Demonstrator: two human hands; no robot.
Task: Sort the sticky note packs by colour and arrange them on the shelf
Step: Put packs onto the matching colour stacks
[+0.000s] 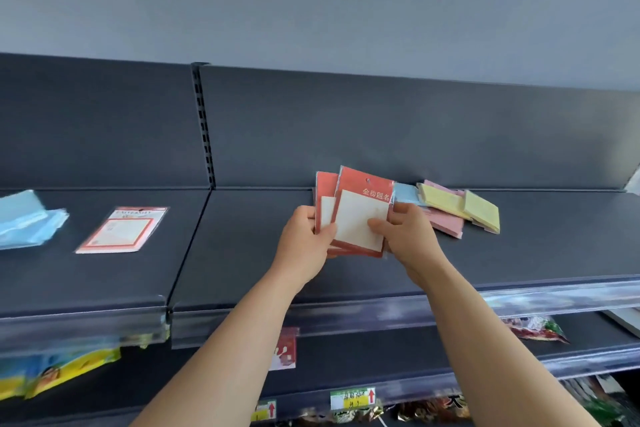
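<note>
Shelf (pixel 242 236), red packs (pixel 356 184) in left hand (pixel 304 243)

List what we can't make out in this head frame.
Head view only.
Count of red packs: the rear one is mostly covered by the front pack and the left hand.
Most of the light blue pack: hidden behind the red packs and the right hand.
Far-left blue packs: blurred, cut by the frame edge.
Count of pink packs: partly under the yellow packs.
Text on the lower-shelf price label: too blurred.
</note>
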